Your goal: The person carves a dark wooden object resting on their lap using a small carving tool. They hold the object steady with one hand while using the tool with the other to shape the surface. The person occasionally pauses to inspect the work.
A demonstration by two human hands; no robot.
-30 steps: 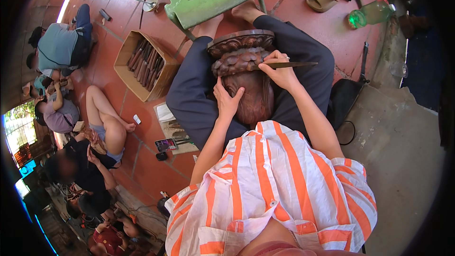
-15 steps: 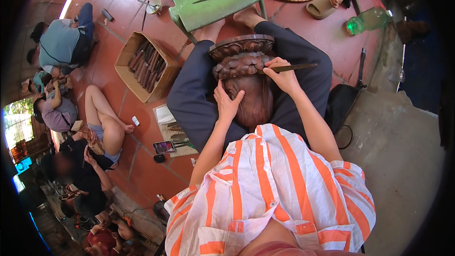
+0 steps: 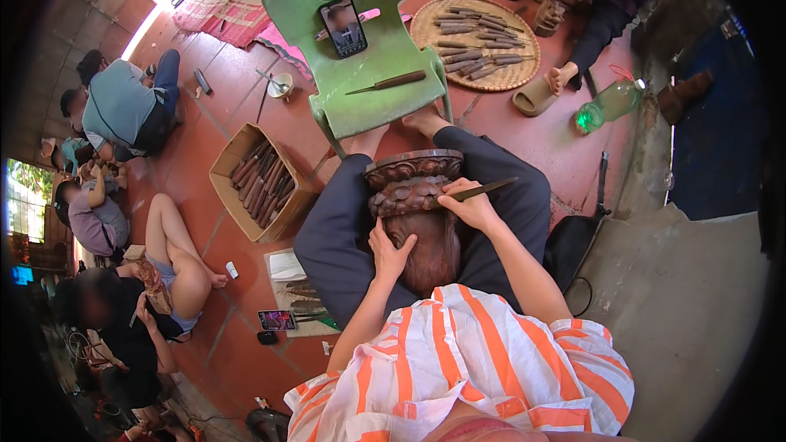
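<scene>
My right hand (image 3: 470,205) pinched the thin tool (image 3: 487,188); my left hand (image 3: 390,252) lay spread on the dark carving (image 3: 426,237). Pushing too hard could have made a bad scratch.

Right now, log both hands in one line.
left hand: on carved wooden piece | right hand: holding slim tool

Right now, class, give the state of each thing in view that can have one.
Left hand's grip: fingers spread against the carving
Right hand's grip: closed on a slim tool
Cardboard box: open, filled with handled tools
Green chair: upright, bearing a bladed tool
Phone on chair: screen lit
Phone by left leg: screen lit
Woven tray: loaded with more tools
Bottle: capped
</scene>
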